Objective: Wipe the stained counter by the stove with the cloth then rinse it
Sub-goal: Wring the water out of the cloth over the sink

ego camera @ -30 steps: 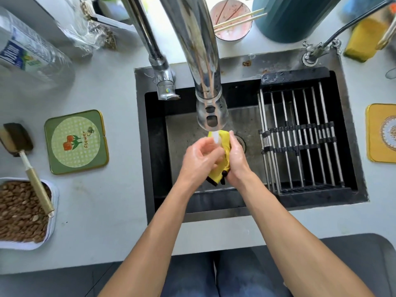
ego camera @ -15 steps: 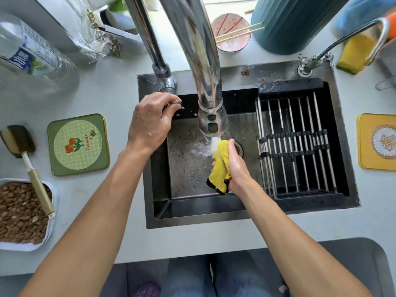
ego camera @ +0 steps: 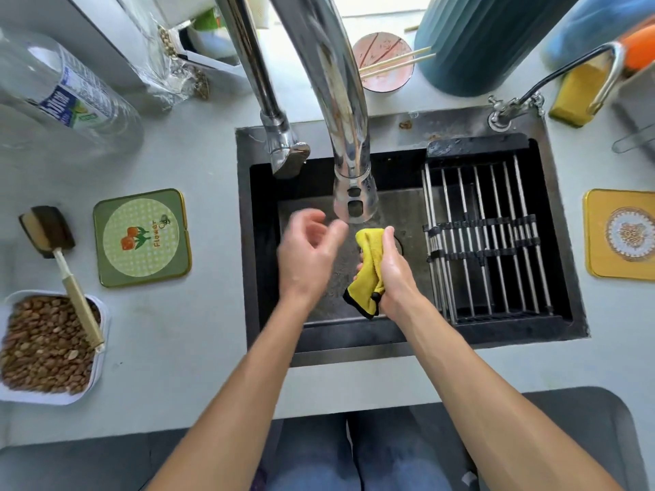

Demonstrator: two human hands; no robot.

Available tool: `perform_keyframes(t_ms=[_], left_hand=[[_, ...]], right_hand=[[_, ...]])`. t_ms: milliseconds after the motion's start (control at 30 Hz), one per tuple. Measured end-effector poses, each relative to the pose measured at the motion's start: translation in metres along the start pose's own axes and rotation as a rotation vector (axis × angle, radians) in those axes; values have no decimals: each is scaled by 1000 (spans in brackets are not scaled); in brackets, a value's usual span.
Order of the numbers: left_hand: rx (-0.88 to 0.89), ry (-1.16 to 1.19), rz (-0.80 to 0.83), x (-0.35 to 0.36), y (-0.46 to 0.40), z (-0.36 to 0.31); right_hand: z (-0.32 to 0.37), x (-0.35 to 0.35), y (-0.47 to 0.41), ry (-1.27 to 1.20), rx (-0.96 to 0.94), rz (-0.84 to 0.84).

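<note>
Pale grey counter [ego camera: 184, 349] carrying a sunken black sink [ego camera: 248, 242], green coaster [ego camera: 141, 237], tray of brown pellets [ego camera: 46, 349], lying water bottle [ego camera: 63, 97], yellow coaster [ego camera: 618, 233], pink bowl [ego camera: 384, 65] sitting behind.

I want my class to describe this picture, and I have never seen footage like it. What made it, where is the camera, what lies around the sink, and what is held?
No machine here: a person works with two bare hands, filmed by a wide-angle camera worn on the head, looking down. That is why the arms reach in from the bottom edge. The right hand grips a yellow cloth over the sink, just under the tap spout. The left hand holds nothing, its fingers loosely curled beside the cloth. I see no water running. A metal rack sits in the sink's right side. On the counter lie a green coaster, a brush and a tray of brown pellets.
</note>
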State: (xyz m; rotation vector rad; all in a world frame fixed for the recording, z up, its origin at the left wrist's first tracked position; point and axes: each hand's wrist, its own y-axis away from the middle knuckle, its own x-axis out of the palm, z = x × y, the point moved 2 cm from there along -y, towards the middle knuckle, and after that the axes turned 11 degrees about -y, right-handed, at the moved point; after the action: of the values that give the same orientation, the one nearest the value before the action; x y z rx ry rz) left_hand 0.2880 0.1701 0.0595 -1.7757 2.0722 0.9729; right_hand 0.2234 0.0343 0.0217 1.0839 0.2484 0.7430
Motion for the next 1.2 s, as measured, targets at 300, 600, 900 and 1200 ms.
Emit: perform_keyframes(t_ms=[300, 600, 900, 1200], left_hand=[[-414, 616, 932, 46, 38, 15], [-551, 660, 1211, 17, 20, 13], [-617, 727, 1617, 5, 32, 9], [-673, 498, 1657, -6, 20, 20]], right_hand=[[21, 8, 33, 146, 82, 179], [68, -33, 47, 961, -427, 410], [20, -24, 25, 1170, -1335, 495], [55, -7, 18, 1721, -1461, 813]])
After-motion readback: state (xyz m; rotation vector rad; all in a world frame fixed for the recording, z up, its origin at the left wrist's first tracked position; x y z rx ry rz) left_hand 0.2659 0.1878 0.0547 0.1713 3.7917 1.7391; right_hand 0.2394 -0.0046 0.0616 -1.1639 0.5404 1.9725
